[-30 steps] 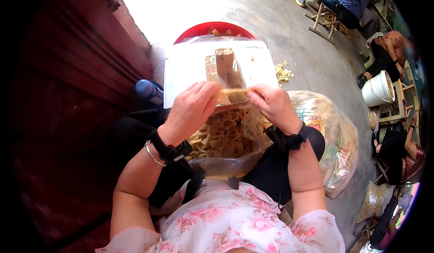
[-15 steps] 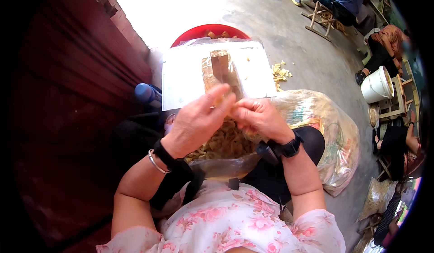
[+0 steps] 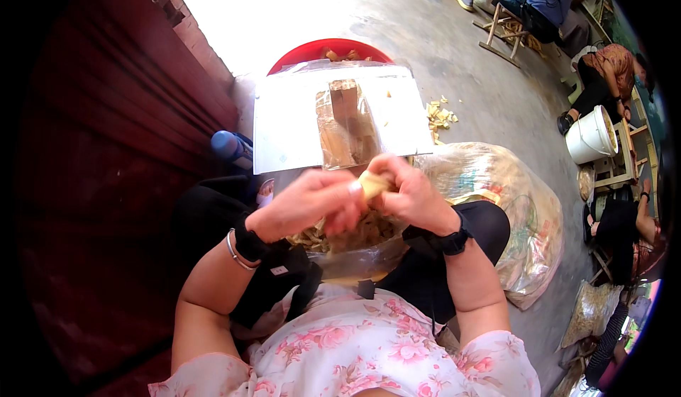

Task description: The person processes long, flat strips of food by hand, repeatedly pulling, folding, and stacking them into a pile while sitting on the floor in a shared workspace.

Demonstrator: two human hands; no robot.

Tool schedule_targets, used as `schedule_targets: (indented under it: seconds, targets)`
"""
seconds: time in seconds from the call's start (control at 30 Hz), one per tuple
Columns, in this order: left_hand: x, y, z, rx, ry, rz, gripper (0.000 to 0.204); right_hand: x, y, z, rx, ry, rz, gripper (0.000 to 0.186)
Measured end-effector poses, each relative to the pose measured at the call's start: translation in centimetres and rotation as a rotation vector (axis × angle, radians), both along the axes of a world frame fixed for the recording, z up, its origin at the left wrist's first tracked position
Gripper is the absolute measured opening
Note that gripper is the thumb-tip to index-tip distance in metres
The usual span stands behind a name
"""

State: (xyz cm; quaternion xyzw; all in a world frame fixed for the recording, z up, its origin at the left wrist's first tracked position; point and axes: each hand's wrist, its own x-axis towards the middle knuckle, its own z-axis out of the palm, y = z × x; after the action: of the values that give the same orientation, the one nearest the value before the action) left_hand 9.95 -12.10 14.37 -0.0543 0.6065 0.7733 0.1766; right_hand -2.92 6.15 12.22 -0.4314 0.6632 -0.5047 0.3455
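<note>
Above my lap, my left hand (image 3: 301,205) and my right hand (image 3: 417,197) meet at a small pale-yellow folded piece (image 3: 373,183). My right fingers are closed around it. The left thumb and fingers pinch its other side, though some of those fingers are smeared by motion. Below lies a heap of tan curled pieces (image 3: 379,230) in clear plastic, partly hidden by my hands. Just beyond, a brown block under clear film (image 3: 346,131) rests on a white board (image 3: 284,127).
A red basin (image 3: 284,60) with brown pieces stands behind the board. A blue-capped bottle (image 3: 225,144) is at left. To the right sit a large filled plastic bag (image 3: 532,234) and scattered yellow bits (image 3: 441,115). Farther right are a white bucket (image 3: 591,136) and several seated people.
Both hands have come down toward my lap, off the near end of the block. The pale-yellow piece now shows clearly between them.
</note>
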Motion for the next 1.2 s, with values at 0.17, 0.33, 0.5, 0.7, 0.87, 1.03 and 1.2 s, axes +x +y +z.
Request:
schedule_targets:
  seconds: [0.17,0.33,0.5,0.7,0.87,1.03,1.2]
  targets:
    - [-0.8,1.7,-1.2,-0.083,0.160,0.230,0.034,-0.2,0.5,0.4,-0.035,-0.567,-0.064,0.019]
    - [-0.9,2.2,-1.8,0.024,0.143,0.154,0.033,-0.5,0.9,0.8,-0.012,-0.602,0.031,0.023]
    - [-1.1,1.5,-3.2,-0.387,0.266,0.227,0.018,-0.5,0.7,-0.3,-0.052,-0.746,-0.053,0.023]
    - [-1.2,2.1,-1.2,-0.924,0.886,0.219,0.021,-0.5,0.1,-1.0,0.020,-0.920,0.026,0.032]
    - [-1.0,2.0,-2.8,-0.857,0.585,0.281,0.016,1.0,-0.5,-0.2,0.040,-0.538,-0.132,0.034]
    - [-0.8,2.2,-2.7,-0.949,0.565,0.293,0.020,1.0,-0.7,-2.0,-0.151,0.155,-0.131,0.026]
    - [-0.6,0.9,-2.4,-1.021,0.656,0.350,0.017,0.4,0.4,-0.1,0.051,-0.839,0.106,0.037]
